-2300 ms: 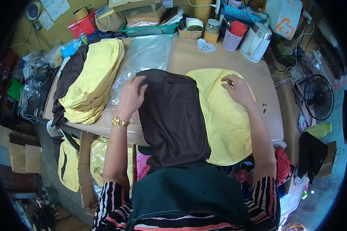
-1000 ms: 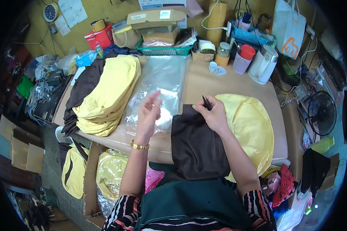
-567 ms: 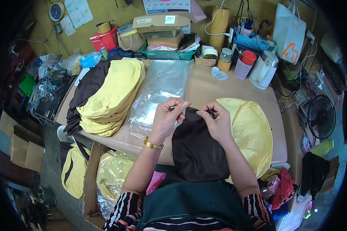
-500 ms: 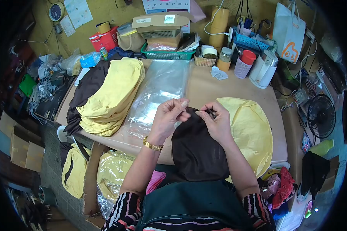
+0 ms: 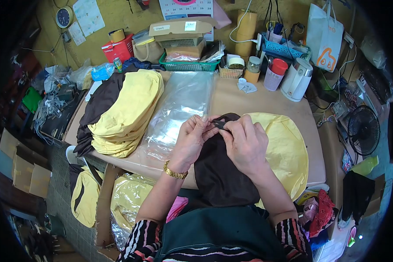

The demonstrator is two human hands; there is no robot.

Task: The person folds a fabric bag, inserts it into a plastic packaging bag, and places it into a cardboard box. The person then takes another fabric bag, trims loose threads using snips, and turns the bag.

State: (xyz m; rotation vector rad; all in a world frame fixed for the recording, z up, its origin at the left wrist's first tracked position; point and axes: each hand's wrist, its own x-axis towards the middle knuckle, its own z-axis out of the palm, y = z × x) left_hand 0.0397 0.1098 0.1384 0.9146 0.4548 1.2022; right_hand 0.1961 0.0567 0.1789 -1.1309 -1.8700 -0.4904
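Both hands meet at the upper edge of a dark brown and yellow cloth piece. My left hand pinches the edge of the brown cloth. In my right hand is a small dark tool, its tip at the cloth edge beside my left fingertips. The yellow part lies flat to the right, partly under my right hand. A gold watch circles my left wrist. What exactly the tool's tip touches is too small to tell.
Folded yellow and brown cloths are piled on the table's left. Clear plastic sheets lie beside them. Along the back stand a green basket, jars, a red-lidded cup and a white kettle. A fan is at right.
My right hand has picked up the small dark tool since the earliest frame. Both hands have come together at the brown cloth's upper edge, and the tool now points toward my left fingers.
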